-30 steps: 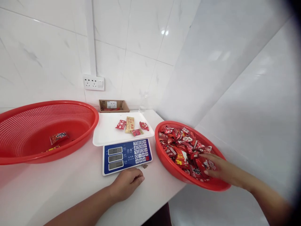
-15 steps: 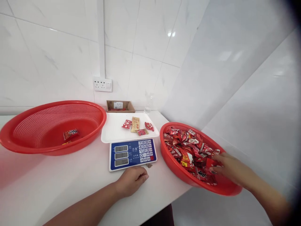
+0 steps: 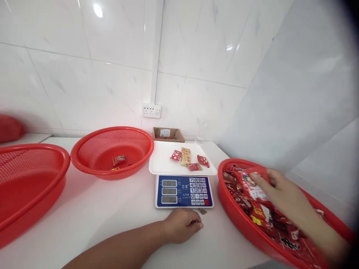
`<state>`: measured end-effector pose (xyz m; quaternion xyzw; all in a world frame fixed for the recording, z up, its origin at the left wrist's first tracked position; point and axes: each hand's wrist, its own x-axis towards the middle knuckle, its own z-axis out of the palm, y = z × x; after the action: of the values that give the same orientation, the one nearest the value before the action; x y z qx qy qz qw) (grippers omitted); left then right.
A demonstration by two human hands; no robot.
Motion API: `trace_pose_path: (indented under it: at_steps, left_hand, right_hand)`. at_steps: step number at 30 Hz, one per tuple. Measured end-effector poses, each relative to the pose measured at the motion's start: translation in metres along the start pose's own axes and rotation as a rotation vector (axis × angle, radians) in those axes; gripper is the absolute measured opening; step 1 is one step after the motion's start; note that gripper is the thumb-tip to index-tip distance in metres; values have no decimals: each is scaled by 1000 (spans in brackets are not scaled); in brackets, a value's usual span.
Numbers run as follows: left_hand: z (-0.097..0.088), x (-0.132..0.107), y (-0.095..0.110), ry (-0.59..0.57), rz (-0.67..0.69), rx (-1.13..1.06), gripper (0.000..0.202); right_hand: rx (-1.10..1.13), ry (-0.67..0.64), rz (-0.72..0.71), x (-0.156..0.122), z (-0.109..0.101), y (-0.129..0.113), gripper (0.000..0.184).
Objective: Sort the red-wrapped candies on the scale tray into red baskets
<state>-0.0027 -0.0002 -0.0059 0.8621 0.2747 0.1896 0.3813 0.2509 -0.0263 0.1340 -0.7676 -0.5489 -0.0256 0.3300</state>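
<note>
My right hand point(image 3: 283, 190) pinches a red snack packet point(image 3: 254, 185) with a white and pink print, held above the red basket on the right point(image 3: 228, 203). That basket holds many small red wrapped snacks point(image 3: 260, 216). My left hand point(image 3: 183, 226) rests on the table in a loose fist, just in front of the weighing scale point(image 3: 183, 191), with nothing visible in it. On the scale's white tray point(image 3: 161, 160) lie a tan wrapped bar point(image 3: 185, 156) and several small red packets point(image 3: 203, 161).
A red basket point(image 3: 112, 138) left of the scale has a few packets in its bottom. Another red basket point(image 3: 36, 186) stands at the far left. Behind the tray sit a small cardboard box point(image 3: 168, 134) and a clear plastic item point(image 3: 199, 139). A wall socket point(image 3: 152, 110) is above.
The view has turned left, bringing another red basket into sight. My right hand has lifted a red snack packet up from the pile. My left hand stays by the scale.
</note>
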Motion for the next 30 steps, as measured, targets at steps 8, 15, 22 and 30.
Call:
trace_pose_path:
  at_steps: [8, 15, 22, 30]
  left_hand:
    - [-2, -1, 4, -13, -5, 37, 24]
    - [0, -1, 2, 0, 19, 98, 25]
    - [-2, 0, 5, -29, 6, 115, 23]
    - [-2, 1, 3, -29, 25, 88, 22]
  right_hand:
    - [495, -327, 59, 40, 81, -81, 38]
    - [311, -300, -119, 59, 101, -91, 54]
    - [148, -425, -242, 49, 127, -76, 52]
    - [81, -440, -293, 31, 129, -110, 54]
